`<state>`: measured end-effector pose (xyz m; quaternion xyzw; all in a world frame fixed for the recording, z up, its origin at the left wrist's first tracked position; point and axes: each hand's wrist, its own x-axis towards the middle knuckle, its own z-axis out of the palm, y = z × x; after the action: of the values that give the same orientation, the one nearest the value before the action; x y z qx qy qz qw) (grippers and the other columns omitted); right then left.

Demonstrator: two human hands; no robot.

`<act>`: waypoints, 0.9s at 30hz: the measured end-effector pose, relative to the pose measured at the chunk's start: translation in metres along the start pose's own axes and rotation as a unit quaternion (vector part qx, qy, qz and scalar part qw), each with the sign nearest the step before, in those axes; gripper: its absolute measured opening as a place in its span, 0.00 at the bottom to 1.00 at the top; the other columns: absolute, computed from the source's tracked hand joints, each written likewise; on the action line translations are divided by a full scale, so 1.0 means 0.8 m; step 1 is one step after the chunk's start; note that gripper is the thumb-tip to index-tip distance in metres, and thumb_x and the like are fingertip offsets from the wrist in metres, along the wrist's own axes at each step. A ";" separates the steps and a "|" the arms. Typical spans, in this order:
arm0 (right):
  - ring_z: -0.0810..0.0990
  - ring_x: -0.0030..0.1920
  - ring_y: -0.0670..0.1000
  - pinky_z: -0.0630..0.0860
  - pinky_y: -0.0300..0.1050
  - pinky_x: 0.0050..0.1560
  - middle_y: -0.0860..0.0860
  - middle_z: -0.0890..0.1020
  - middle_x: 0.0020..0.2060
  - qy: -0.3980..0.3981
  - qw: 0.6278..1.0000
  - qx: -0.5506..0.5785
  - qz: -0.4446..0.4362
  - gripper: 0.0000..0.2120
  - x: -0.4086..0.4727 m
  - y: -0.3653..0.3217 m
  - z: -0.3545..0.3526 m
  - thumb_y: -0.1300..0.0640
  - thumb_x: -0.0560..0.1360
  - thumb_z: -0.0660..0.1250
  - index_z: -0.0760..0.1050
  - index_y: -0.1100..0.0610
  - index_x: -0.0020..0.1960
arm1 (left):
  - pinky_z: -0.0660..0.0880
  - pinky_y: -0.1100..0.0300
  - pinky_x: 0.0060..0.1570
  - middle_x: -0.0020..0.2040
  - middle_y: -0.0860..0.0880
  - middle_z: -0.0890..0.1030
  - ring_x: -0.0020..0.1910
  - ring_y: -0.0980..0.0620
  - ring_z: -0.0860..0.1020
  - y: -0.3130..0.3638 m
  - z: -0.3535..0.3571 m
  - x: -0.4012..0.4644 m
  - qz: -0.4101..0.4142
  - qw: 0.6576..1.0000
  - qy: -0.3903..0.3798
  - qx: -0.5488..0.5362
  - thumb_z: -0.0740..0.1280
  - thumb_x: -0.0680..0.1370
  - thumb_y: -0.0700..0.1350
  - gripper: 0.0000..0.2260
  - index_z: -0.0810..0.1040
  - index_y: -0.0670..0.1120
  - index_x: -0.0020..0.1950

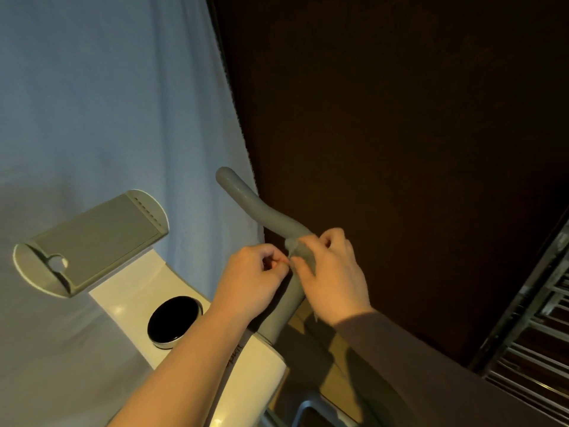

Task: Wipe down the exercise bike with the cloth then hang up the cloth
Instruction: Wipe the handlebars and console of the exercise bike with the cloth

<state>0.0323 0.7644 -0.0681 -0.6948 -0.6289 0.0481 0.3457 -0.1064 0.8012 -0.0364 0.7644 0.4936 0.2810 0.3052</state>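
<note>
Before a blue curtain (107,103), both hands, left hand (255,278) and right hand (334,278), pinch the cloth (300,251) around the handlebar (261,211), so wiping seems unfinished and hanging remains.

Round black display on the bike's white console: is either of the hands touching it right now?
No. Both the left hand and the right hand are up on the grey handlebar, away from the black display.
</note>
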 end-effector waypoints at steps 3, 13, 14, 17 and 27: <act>0.68 0.53 0.45 0.75 0.43 0.48 0.45 0.63 0.53 -0.018 0.999 -0.013 -0.038 0.14 -0.003 0.007 -0.006 0.45 0.79 0.59 0.70 0.45 0.64 | 0.79 0.49 0.44 0.39 0.49 0.81 0.39 0.51 0.79 0.002 0.000 0.000 -0.010 1.000 0.004 -0.015 0.66 0.77 0.43 0.07 0.81 0.51 0.41; 0.72 0.52 0.40 0.76 0.39 0.54 0.39 0.62 0.51 0.015 0.984 0.173 0.026 0.17 -0.030 0.016 0.015 0.48 0.77 0.65 0.72 0.41 0.65 | 0.79 0.48 0.45 0.38 0.50 0.82 0.38 0.51 0.79 0.002 0.000 -0.002 -0.014 1.000 0.008 -0.022 0.66 0.78 0.43 0.08 0.81 0.53 0.42; 0.72 0.54 0.41 0.76 0.41 0.55 0.40 0.63 0.52 0.002 0.987 0.157 0.019 0.17 -0.014 0.022 0.013 0.48 0.77 0.65 0.72 0.41 0.65 | 0.79 0.48 0.45 0.39 0.50 0.82 0.38 0.51 0.80 0.002 0.000 -0.002 -0.015 1.000 0.006 -0.022 0.66 0.78 0.43 0.08 0.81 0.53 0.42; 0.73 0.56 0.46 0.78 0.48 0.56 0.44 0.67 0.53 -0.006 0.982 0.182 0.047 0.17 0.025 0.028 0.008 0.49 0.77 0.66 0.72 0.42 0.64 | 0.79 0.48 0.45 0.39 0.50 0.82 0.37 0.52 0.80 0.002 -0.002 -0.004 -0.018 1.000 0.011 -0.022 0.65 0.78 0.44 0.08 0.80 0.54 0.43; 0.78 0.52 0.45 0.80 0.52 0.48 0.42 0.77 0.50 0.073 0.969 0.221 0.081 0.16 -0.005 0.024 0.009 0.47 0.72 0.72 0.67 0.40 0.53 | 0.76 0.51 0.46 0.44 0.56 0.79 0.43 0.58 0.77 0.000 0.005 -0.013 0.085 0.992 -0.001 0.093 0.64 0.79 0.47 0.05 0.79 0.54 0.48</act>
<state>0.0441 0.7640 -0.0857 -0.6519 -0.5169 0.1625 0.5305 -0.1071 0.7905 -0.0401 0.8286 0.4507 0.2582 0.2086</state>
